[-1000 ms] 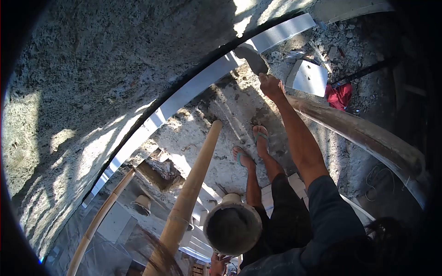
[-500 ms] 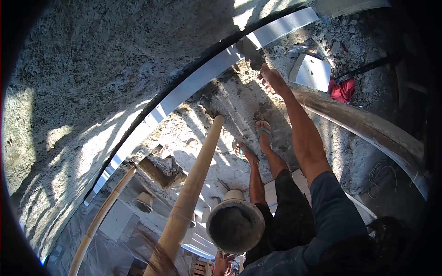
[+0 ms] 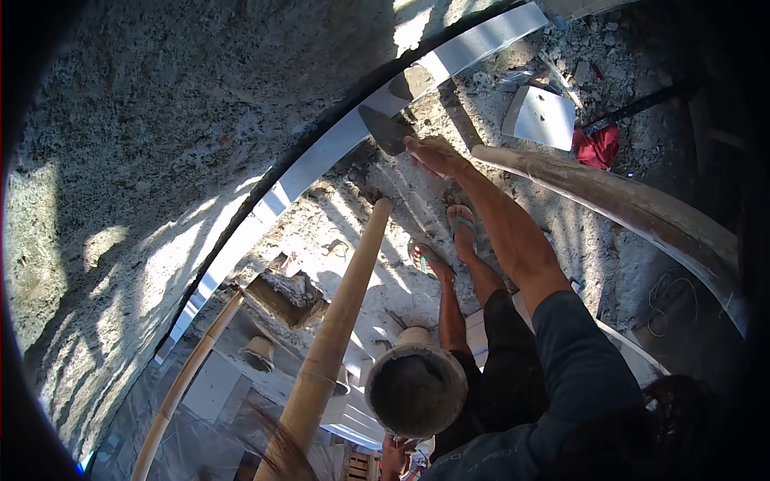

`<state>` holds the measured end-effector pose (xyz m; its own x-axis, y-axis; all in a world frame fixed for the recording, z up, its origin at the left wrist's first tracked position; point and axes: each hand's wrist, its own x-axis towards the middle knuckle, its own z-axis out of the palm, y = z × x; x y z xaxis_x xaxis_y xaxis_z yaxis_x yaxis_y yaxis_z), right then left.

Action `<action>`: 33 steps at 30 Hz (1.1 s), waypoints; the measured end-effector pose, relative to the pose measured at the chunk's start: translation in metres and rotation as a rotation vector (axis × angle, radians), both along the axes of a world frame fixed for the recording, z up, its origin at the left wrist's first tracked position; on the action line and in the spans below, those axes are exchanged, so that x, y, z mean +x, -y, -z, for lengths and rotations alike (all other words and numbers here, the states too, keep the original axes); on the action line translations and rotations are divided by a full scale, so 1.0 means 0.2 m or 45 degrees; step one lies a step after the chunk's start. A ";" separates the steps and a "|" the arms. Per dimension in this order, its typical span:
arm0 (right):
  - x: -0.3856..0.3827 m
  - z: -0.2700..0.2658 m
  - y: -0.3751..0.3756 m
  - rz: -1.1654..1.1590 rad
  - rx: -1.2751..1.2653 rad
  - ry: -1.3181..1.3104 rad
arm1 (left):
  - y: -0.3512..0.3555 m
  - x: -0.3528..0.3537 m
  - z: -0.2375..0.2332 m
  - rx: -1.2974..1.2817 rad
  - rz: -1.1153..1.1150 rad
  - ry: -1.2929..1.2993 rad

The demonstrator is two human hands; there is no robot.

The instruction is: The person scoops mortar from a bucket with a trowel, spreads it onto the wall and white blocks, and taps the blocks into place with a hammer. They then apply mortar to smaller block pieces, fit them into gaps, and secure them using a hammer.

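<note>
My right hand (image 3: 435, 156) grips a trowel (image 3: 387, 131), whose flat grey blade lies over the pale strip of blocks (image 3: 325, 152) beside the rough wall. A grey patch of mortar (image 3: 411, 82) sits on that strip just beyond the blade. Low in the view, my left hand (image 3: 393, 458) is closed at the edge of a round bucket (image 3: 457, 393), partly hidden behind it. Dark grey wet mix (image 3: 413, 393) fills part of the bucket.
A thick bamboo pole (image 3: 341, 321) slants up in front of me, and a wooden pole (image 3: 609, 188) lies to the right. Thinner bamboo (image 3: 188, 381) stands left. A white block (image 3: 541, 119), red cloth (image 3: 596, 148) and rubble lie at upper right. My sandalled feet (image 3: 433, 260) stand on rough ground.
My right hand has moved left and toward me along the strip with the trowel. The mortar patch on the strip now shows. My left hand and the bucket stay almost in place.
</note>
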<state>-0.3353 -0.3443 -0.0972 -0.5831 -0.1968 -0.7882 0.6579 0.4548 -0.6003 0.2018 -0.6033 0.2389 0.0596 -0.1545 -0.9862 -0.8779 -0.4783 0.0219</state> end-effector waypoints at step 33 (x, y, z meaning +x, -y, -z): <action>1.54 -1.41 -0.49 -0.119 0.046 -0.262 | -0.04 -0.43 0.23 0.244 0.022 -0.373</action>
